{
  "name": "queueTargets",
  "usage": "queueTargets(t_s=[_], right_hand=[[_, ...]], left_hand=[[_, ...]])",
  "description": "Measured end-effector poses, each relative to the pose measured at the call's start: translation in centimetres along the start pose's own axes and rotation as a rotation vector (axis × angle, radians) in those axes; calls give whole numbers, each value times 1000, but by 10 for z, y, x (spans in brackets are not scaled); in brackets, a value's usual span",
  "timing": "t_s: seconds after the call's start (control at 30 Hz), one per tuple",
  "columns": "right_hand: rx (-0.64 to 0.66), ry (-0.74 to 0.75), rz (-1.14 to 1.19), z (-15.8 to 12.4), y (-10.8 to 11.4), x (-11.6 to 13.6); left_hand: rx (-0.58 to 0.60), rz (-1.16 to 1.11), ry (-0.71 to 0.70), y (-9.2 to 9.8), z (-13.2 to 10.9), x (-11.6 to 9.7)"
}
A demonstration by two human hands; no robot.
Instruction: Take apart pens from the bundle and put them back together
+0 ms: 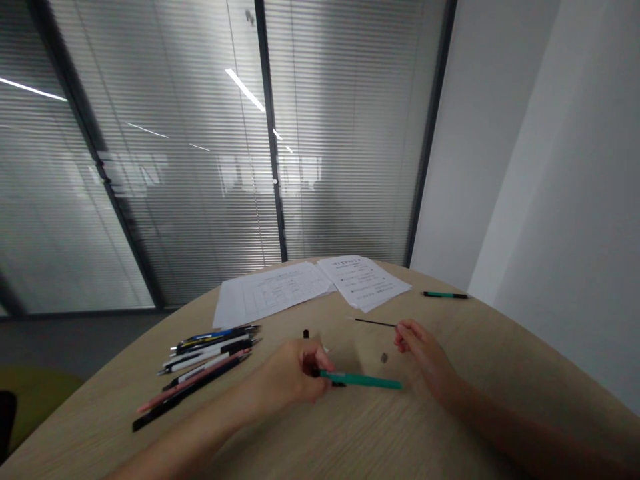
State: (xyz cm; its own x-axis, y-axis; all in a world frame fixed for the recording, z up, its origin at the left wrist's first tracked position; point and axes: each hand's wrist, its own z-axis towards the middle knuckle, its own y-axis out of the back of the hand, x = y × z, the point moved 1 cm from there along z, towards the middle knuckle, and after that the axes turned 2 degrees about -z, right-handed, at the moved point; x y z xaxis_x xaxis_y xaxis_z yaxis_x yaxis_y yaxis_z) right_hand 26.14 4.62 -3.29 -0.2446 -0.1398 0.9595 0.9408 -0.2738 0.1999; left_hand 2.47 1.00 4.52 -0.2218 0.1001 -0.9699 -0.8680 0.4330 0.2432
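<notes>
Two hands of mine work above the pale wooden table [320, 447], with open wood around them up to its curved edge. My left hand [293, 370] closes around a green pen barrel [360, 380]; my right hand [420, 347] pinches a thin black refill [375, 323], held near the barrel but apart. A row of pens [205, 367] lies left.

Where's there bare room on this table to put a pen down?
Bare wood lies right of your right hand, below the loose green pen, and along the near table edge. It's crowded left, at the pen row beside the papers.
</notes>
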Motion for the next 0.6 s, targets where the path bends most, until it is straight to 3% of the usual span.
queueTargets(t_s=[0.23, 0.43, 0.6], right_hand=[[11, 13, -14, -1, 0, 1], [2, 18, -35, 1, -2, -1], [18, 27, -66, 0, -2, -1]], left_hand=[[-110, 482, -113, 5, 2, 15], [41, 879, 10, 5, 1, 16], [133, 1060, -62, 1, -2, 20]])
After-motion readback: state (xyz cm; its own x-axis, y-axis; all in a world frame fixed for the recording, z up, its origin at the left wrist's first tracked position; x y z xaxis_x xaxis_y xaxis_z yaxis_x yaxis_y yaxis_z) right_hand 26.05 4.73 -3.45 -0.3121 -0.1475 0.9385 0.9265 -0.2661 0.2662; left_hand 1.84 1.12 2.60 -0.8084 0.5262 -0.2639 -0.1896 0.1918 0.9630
